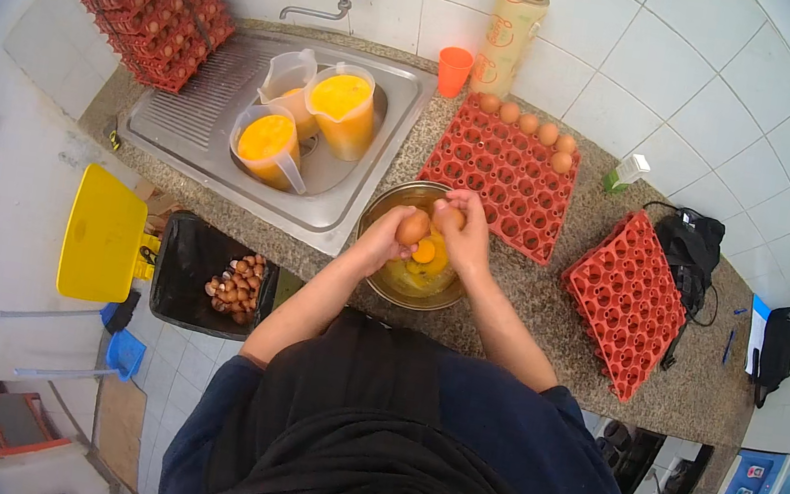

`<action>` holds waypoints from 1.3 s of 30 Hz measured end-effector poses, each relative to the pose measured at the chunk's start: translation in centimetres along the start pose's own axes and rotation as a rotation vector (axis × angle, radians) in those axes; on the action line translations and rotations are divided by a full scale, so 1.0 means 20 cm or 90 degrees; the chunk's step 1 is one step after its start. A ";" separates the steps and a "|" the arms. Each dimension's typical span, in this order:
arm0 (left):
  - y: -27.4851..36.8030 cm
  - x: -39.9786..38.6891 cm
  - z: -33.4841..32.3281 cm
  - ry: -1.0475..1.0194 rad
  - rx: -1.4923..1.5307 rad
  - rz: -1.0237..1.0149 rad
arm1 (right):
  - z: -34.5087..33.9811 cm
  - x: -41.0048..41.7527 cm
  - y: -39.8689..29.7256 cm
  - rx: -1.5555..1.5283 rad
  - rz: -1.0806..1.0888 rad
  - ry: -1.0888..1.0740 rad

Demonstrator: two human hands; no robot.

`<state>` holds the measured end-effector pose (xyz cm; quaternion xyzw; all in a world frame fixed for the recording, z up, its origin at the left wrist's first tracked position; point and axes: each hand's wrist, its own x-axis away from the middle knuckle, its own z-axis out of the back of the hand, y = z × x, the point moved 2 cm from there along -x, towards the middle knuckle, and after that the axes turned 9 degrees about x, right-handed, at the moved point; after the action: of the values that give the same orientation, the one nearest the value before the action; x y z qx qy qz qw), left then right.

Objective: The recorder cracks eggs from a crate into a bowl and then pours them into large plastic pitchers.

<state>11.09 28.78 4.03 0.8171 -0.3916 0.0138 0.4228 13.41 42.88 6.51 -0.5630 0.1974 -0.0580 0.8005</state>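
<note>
My left hand grips a brown egg or eggshell above a round metal bowl. Beside it, my right hand holds another brown egg or shell piece. Whether either one is whole is hard to tell. A single yolk shows just below the fingers, over the bowl. Raw egg covers the bowl's bottom. Touching or close behind the bowl, a red plastic egg tray has several brown eggs along its far right corner; its other cups are bare.
Left, a steel sink holds three plastic pitchers containing yellow egg. Loaded egg trays stand stacked on the drainboard side. A lidded bin contains eggshells below. Stacked bare trays, a carton and a film roll stand on the granite counter.
</note>
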 end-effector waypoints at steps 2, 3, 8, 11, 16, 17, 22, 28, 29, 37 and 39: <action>0.02 0.01 -0.01 0.018 -0.053 -0.024 | 0.05 -0.02 0.06 -0.070 -0.086 -0.072; 0.04 0.01 -0.03 0.036 -0.104 -0.048 | 0.07 -0.03 0.04 -0.140 -0.172 -0.145; 0.07 0.03 -0.04 0.004 -0.331 -0.091 | 0.12 -0.03 -0.02 0.032 0.017 -0.339; 0.07 0.02 -0.03 -0.045 -0.392 -0.111 | 0.13 -0.04 -0.05 0.109 0.078 -0.373; 0.08 0.01 -0.03 -0.072 -0.437 -0.153 | 0.13 -0.02 -0.11 0.255 0.271 -0.281; 0.09 0.01 -0.03 -0.066 -0.449 -0.152 | 0.13 -0.01 -0.10 0.255 0.270 -0.281; 0.10 0.00 -0.04 -0.050 -0.472 -0.143 | 0.12 0.00 -0.07 0.272 0.315 -0.200; 0.15 0.01 -0.07 -0.109 -0.596 -0.276 | 0.14 0.00 -0.07 0.270 0.312 -0.189; 0.17 0.02 -0.08 -0.135 -0.635 -0.307 | 0.15 -0.01 -0.06 0.270 0.311 -0.189; 0.29 0.16 -0.28 -0.138 -1.063 -0.526 | 0.25 -0.03 -0.17 0.323 0.475 -0.095; 0.30 0.19 -0.34 -0.135 -1.028 -0.551 | 0.26 -0.03 -0.21 0.323 0.471 -0.086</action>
<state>11.96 29.12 13.78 0.3462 0.0207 -0.4981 0.7947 15.30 46.16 12.02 -0.2433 0.3119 0.2221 0.8912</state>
